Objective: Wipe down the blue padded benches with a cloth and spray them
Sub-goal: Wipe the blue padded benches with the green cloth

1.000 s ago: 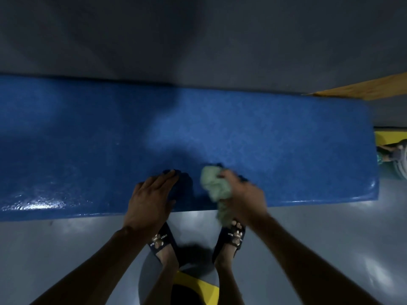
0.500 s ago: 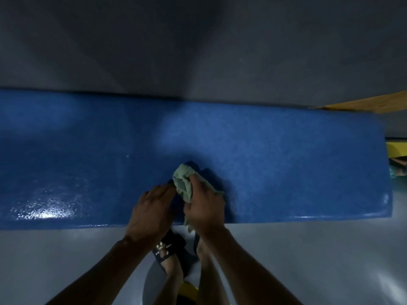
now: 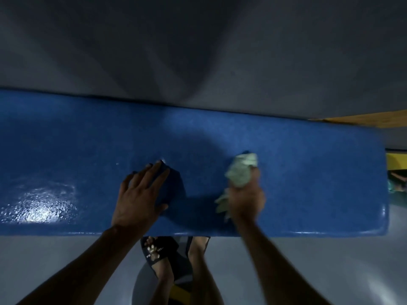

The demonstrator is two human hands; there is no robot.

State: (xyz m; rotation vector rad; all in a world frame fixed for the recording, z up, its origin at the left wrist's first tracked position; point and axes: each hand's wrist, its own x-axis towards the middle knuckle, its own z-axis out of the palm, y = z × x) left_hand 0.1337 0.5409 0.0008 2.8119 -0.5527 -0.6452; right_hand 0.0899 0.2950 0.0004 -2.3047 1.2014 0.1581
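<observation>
Blue padded bench [image 3: 297, 150] spanning the scene from nine to three o'clock, a wet sheen near its nine o'clock end. Left hand [image 3: 141, 194], fingers straight and spread, rests flat on the pad. Right hand [image 3: 246, 199], toward three o'clock, clenches a bunched pale green cloth [image 3: 241, 172] against the bench. Sandalled foot [image 3: 160, 252] at six o'clock on the grey floor [image 3: 55, 256].

Dim scene, glare patch on bench [image 3: 66, 150], cloth [image 3: 241, 172] motion-blurred, edges distorted
</observation>
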